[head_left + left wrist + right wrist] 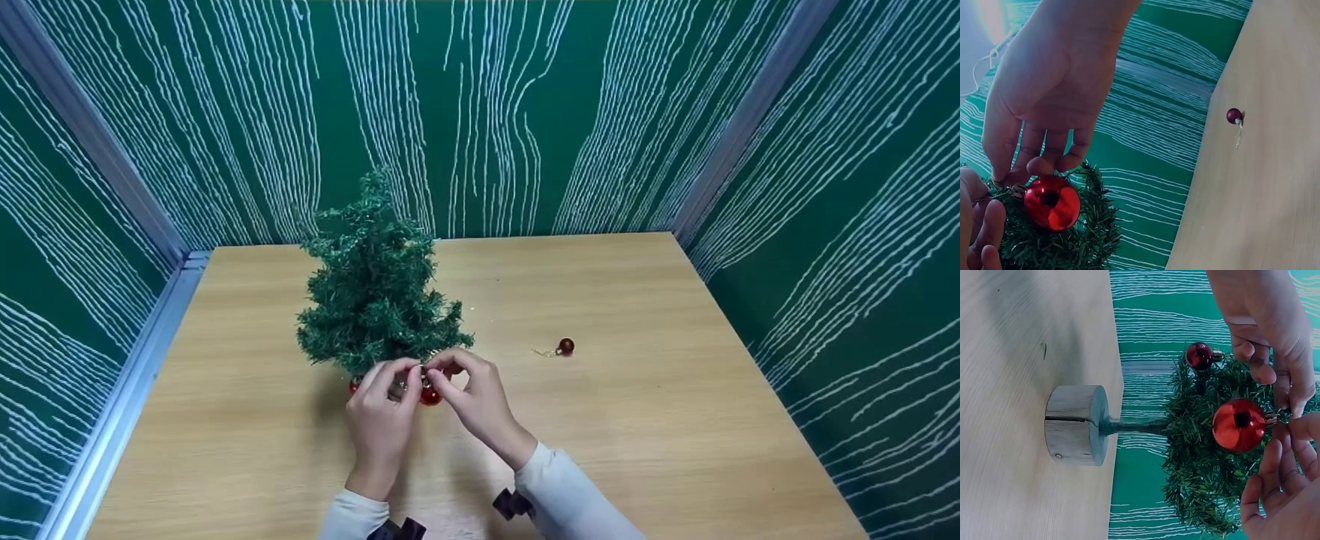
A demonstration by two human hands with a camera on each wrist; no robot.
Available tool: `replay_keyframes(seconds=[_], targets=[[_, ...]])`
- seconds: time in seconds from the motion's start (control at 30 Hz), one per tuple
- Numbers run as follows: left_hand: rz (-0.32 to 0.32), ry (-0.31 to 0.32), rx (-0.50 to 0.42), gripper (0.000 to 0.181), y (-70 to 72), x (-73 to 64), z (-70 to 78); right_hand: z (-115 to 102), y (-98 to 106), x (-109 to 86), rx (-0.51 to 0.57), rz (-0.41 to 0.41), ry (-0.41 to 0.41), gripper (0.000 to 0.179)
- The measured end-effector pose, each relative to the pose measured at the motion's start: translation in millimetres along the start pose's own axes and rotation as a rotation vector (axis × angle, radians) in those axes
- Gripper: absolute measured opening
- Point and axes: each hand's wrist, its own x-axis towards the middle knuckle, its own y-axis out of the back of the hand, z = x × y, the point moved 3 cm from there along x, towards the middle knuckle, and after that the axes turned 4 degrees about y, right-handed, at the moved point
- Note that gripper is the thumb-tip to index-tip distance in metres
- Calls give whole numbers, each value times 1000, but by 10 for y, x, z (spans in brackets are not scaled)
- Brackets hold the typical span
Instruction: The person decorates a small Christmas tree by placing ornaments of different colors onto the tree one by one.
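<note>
Together, L hand, R hand, pinching red bauble

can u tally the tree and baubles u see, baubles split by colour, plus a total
Tree: 1
Bright red bauble: 1
Dark red baubles: 2 (one hanging at the tree, one on the table)
Total: 4

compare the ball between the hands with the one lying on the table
The bright red ball is held up between the left hand and right hand; the dark red ball lies on the table, untouched. The bright red ball is vivid, the dark red ball a deep maroon. Both are round and shiny.
</note>
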Motion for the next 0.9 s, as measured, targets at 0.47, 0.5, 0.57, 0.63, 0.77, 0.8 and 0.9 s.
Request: replay_keyframes(seconds=[0.47, 0.5, 0.57, 0.63, 0.77, 0.8, 0.9], targets=[[-59, 61, -55, 10, -3, -34, -57, -185, -4, 79, -8, -23, -127, 4], [-58, 61, -53, 10, -2, -32, -57, -233, 8, 84, -6, -22, -123, 4], [-56, 59, -50, 11, -2, -31, -59, -296, 27, 91, -3, -19, -115, 4], [-59, 62, -50, 11, -7, -34, -68, -297, 31, 90, -3, -17, -116, 5], [-58, 71, -49, 11, -17, -46, -80, -277, 30, 79, -6, -21, -130, 5], [-56, 75, -46, 10, -19, -51, -84, -271, 28, 75, -5, -25, -136, 4], [-47, 77, -32, 10, -27, -68, -97, -242, 27, 63, -2, -33, -143, 4]])
